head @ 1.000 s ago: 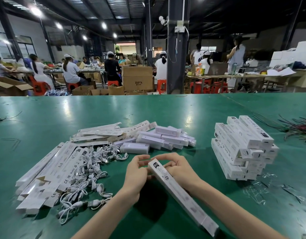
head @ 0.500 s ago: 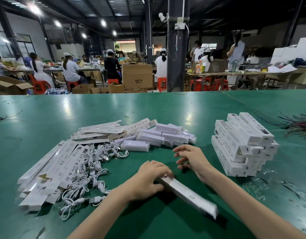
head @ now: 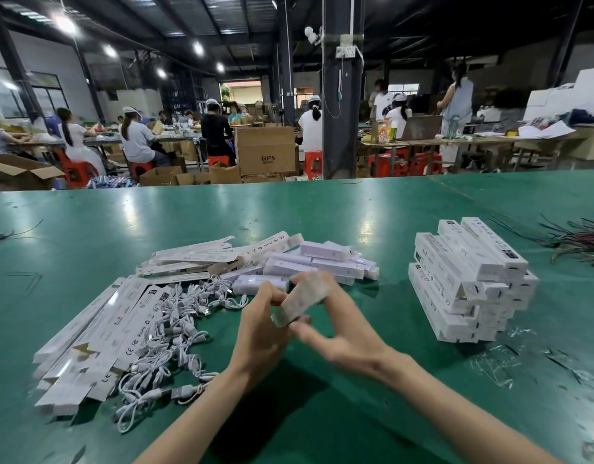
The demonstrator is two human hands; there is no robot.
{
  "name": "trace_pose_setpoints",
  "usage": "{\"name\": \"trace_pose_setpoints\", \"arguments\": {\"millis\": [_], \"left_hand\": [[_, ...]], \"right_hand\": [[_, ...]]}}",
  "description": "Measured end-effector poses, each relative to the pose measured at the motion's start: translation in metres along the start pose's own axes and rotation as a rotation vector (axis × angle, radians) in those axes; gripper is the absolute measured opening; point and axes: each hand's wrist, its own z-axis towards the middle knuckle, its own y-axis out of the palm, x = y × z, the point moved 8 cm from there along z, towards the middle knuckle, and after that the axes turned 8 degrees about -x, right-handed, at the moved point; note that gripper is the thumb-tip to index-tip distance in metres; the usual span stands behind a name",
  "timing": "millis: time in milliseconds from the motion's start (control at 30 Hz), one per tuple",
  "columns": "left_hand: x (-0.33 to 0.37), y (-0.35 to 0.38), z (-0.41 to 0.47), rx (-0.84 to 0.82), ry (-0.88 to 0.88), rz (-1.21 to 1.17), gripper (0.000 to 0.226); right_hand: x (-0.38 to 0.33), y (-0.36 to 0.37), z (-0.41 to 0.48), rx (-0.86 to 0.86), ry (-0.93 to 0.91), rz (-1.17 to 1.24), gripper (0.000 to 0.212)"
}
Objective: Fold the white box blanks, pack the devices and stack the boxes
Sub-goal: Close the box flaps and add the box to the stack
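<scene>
In the middle of the frame I see both hands on one white box. It is tilted and blurry. The left hand has its fingers curled round the box's left side. The right hand pinches it, with a finger at the top end and the thumb at the low end. On the green table, the stack of boxes sits at the right. The flat blanks and white cables are at the lower left. The devices lie just above the hands.

The person shows two slender bare forearms, and the left hand and the right hand are bare too, the right one blurred.
</scene>
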Motion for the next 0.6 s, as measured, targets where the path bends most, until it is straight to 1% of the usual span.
{"name": "trace_pose_setpoints", "arguments": {"millis": [67,100,133,200,233,267,300,367,433,500,600], "left_hand": [[0.003,0.005,-0.002,-0.088,0.003,0.008,0.022],[0.002,0.008,-0.001,-0.153,0.006,0.083,0.019],[0.001,0.010,0.001,-0.214,0.046,0.248,0.020],[-0.009,0.015,0.006,-0.331,0.118,0.651,0.044],[-0.017,0.010,0.008,-0.346,0.077,0.750,0.056],[-0.026,0.000,0.011,-0.325,0.006,0.818,0.063],[-0.035,-0.011,0.013,-0.293,-0.068,0.883,0.064],[-0.053,-0.032,0.014,-0.249,-0.213,1.018,0.059],[-0.064,-0.042,0.013,-0.255,-0.309,1.087,0.052],[-0.070,-0.045,0.012,-0.276,-0.350,1.125,0.041],[-0.068,-0.048,0.015,-0.221,-0.298,1.152,0.022]], "right_hand": [[-0.011,0.015,-0.002,0.001,-0.082,-0.121,0.032],[-0.012,0.018,-0.003,0.021,-0.096,-0.171,0.033],[-0.011,0.018,-0.004,0.046,-0.100,-0.206,0.034],[-0.006,0.011,-0.006,0.102,-0.108,-0.277,0.037],[-0.004,0.007,-0.007,0.136,-0.114,-0.318,0.038],[-0.001,0.002,-0.008,0.170,-0.116,-0.353,0.038],[0.002,-0.001,-0.009,0.201,-0.117,-0.374,0.037],[0.005,-0.003,-0.012,0.249,-0.120,-0.359,0.037],[0.007,0.000,-0.014,0.259,-0.118,-0.314,0.039],[0.008,0.004,-0.015,0.246,-0.123,-0.316,0.041],[0.009,0.007,-0.018,0.239,-0.123,-0.311,0.044]]}}
